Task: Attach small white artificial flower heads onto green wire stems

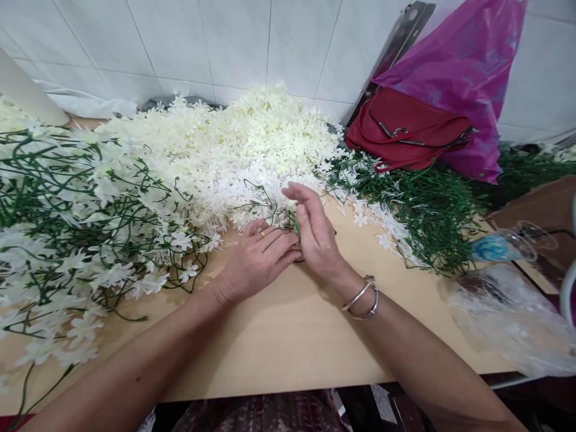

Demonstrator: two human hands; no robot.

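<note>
My left hand (pixel 258 258) lies palm down on the wooden table (pixel 279 336), fingers together, pressing a thin green stem (pixel 274 216) at the edge of a big heap of loose white artificial blossoms (pixel 234 144). My right hand (pixel 315 231) stands on its edge just right of it, fingers extended and touching the left fingertips; what it pinches is hidden. A silver bangle (pixel 362 298) circles the right wrist.
Assembled green stems with white flowers (pixel 67 228) fill the left side. Bare green stems (pixel 423 210) lie at the right, behind them a red handbag (pixel 405 129) and a magenta plastic bag (pixel 468 66). A clear plastic bag (pixel 508 318) sits at the right edge.
</note>
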